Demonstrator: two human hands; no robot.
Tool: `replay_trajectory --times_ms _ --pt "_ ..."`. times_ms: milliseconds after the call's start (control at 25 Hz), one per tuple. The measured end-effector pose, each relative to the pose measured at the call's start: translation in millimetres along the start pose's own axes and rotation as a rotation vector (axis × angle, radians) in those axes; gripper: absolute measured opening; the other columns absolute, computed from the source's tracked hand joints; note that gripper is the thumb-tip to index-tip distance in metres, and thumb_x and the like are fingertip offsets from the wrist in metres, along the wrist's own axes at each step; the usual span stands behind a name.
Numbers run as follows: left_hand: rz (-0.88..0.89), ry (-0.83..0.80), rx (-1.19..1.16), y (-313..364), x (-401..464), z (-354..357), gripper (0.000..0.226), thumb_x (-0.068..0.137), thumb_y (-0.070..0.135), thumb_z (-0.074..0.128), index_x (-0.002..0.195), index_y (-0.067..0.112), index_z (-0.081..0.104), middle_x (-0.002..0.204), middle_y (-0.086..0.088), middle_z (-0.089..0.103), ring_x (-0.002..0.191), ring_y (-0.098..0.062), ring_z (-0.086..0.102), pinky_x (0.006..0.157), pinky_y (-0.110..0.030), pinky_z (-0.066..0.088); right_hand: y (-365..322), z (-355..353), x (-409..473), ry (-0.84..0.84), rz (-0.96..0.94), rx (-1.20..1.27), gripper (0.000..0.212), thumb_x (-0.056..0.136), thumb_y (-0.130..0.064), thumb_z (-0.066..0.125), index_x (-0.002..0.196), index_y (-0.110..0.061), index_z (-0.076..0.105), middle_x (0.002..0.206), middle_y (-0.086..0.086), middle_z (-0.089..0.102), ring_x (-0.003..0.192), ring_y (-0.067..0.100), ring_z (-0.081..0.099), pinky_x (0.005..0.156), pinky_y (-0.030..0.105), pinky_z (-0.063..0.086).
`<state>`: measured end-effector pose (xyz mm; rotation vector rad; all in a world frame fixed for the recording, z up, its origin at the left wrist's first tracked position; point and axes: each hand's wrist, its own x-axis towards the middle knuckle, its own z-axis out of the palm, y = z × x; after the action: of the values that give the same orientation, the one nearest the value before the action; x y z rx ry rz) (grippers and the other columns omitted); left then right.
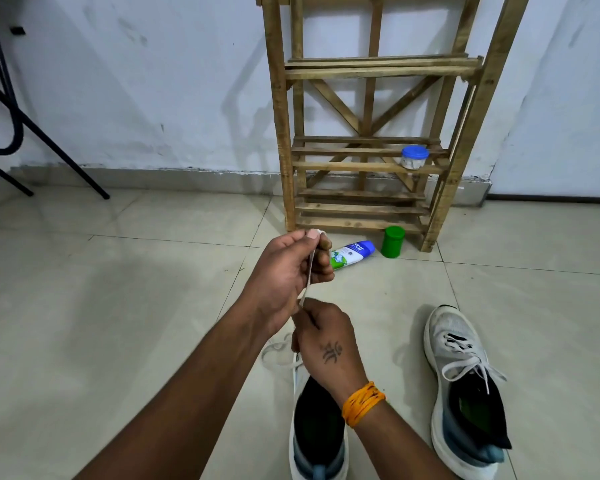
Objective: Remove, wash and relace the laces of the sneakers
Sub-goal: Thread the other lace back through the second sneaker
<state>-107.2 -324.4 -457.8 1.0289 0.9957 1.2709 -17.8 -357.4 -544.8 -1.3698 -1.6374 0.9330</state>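
1. The left hand (288, 271) pinches a white lace (307, 277) between thumb and forefinger at its top end, fingers curled around it.
2. Just below, the right hand (326, 341) pinches the same lace lower down; the lace runs taut between the two hands.
3. Under the right hand sits the near sneaker (317, 431), its front hidden by the wrist. Loose lace loops lie on the floor (118, 306) just left of that hand.
4. Right of the grip, well apart, stands the second sneaker (465, 386), laces tied.
5. Beyond the left hand lies a tube (352, 252), next to a green jar (392, 241).
6. Behind those rises a wooden rack (371, 161) holding a blue-lidded tub (414, 156).
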Motion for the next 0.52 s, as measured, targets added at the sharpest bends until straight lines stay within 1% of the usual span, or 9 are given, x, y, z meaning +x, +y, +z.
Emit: replay_trajectory --times_ms 80,120,200,240,320,400,440,480,520 --pt "0.004 0.009 0.002 2.8 1.7 -1.1 0.026 0.108 0.020 0.049 0.096 0.004 0.065 0.071 -0.006 0.056 0.066 -0.017 0.057 0.071 -0.032 0.058 8.1 3.5 -10.2 -0.146 0.037 -0.110 0.045 0.102 -0.030 0.055 0.064 -0.007 0.056 0.057 0.007 0.066 0.056 0.014 0.060 0.070 0.039 0.050" --pt "0.003 0.014 0.004 3.0 2.1 -2.2 0.026 0.108 0.020 0.049 0.096 0.003 0.065 0.071 -0.006 0.056 0.066 -0.017 0.057 0.071 -0.032 0.058 11.3 4.3 -14.5 -0.171 0.045 -0.115 0.042 0.102 -0.031 0.055 0.067 -0.009 0.060 0.058 0.007 0.067 0.057 0.013 0.061 0.072 0.039 0.051" --pt "-0.008 0.021 0.014 0.3 1.6 -4.1 0.027 0.108 0.020 0.049 0.096 0.003 0.065 0.071 -0.006 0.056 0.065 -0.017 0.057 0.071 -0.032 0.058 12.4 5.2 -13.4 -0.077 0.027 0.002 0.027 0.102 -0.033 0.056 0.084 -0.018 0.069 0.060 0.005 0.067 0.059 0.014 0.064 0.071 0.039 0.053" --pt "-0.015 0.023 0.023 -2.3 1.0 -4.5 0.027 0.108 0.020 0.049 0.096 0.003 0.065 0.071 -0.007 0.057 0.066 -0.018 0.057 0.071 -0.031 0.059 10.1 5.0 -9.4 -0.002 0.004 0.060 0.023 0.102 -0.035 0.055 0.088 -0.023 0.068 0.059 0.005 0.064 0.060 0.017 0.063 0.068 0.040 0.052" --pt "-0.028 0.021 0.034 -4.5 -0.2 -3.8 0.027 0.108 0.020 0.049 0.097 0.002 0.066 0.072 -0.007 0.058 0.067 -0.020 0.058 0.071 -0.031 0.059 5.4 3.2 -1.7 0.092 -0.053 0.106 0.029 0.103 -0.035 0.052 0.075 -0.032 0.059 0.057 0.003 0.058 0.058 0.021 0.057 0.061 0.042 0.046" --pt "-0.024 0.013 0.034 -3.8 1.1 -3.4 0.027 0.108 0.019 0.049 0.097 0.002 0.066 0.073 -0.008 0.058 0.068 -0.020 0.059 0.072 -0.032 0.059 7.2 4.0 -0.7 0.064 -0.058 0.068 0.040 0.103 -0.029 0.054 0.065 -0.042 0.051 0.055 -0.006 0.054 0.057 0.014 0.053 0.060 0.038 0.043" --pt "-0.015 0.011 0.033 -3.5 2.5 -3.7 0.026 0.108 0.019 0.049 0.097 0.002 0.066 0.073 -0.008 0.058 0.068 -0.020 0.059 0.073 -0.032 0.059 11.4 5.3 -2.1 0.023 -0.044 0.034 0.041 0.103 -0.026 0.055 0.066 -0.043 0.054 0.055 -0.009 0.054 0.058 0.012 0.054 0.062 0.036 0.043" --pt "-0.009 0.010 0.036 -4.1 3.8 -4.1 0.026 0.108 0.018 0.049 0.097 0.002 0.066 0.073 -0.008 0.058 0.068 -0.020 0.059 0.074 -0.033 0.059 16.3 6.3 -4.0 -0.020 -0.020 0.005 0.036 0.103 -0.025 0.055 0.070 -0.038 0.060 0.055 -0.010 0.054 0.061 0.011 0.055 0.064 0.035 0.044" --pt "-0.006 0.008 0.044 -5.2 4.3 -5.0 0.026 0.108 0.018 0.049 0.096 0.002 0.066 0.072 -0.008 0.058 0.068 -0.020 0.058 0.073 -0.033 0.059 21.6 7.9 -6.2 -0.057 0.000 -0.011 0.031 0.103 -0.025 0.055 0.074 -0.029 0.065 0.055 -0.009 0.055 0.063 0.013 0.058 0.066 0.035 0.046"
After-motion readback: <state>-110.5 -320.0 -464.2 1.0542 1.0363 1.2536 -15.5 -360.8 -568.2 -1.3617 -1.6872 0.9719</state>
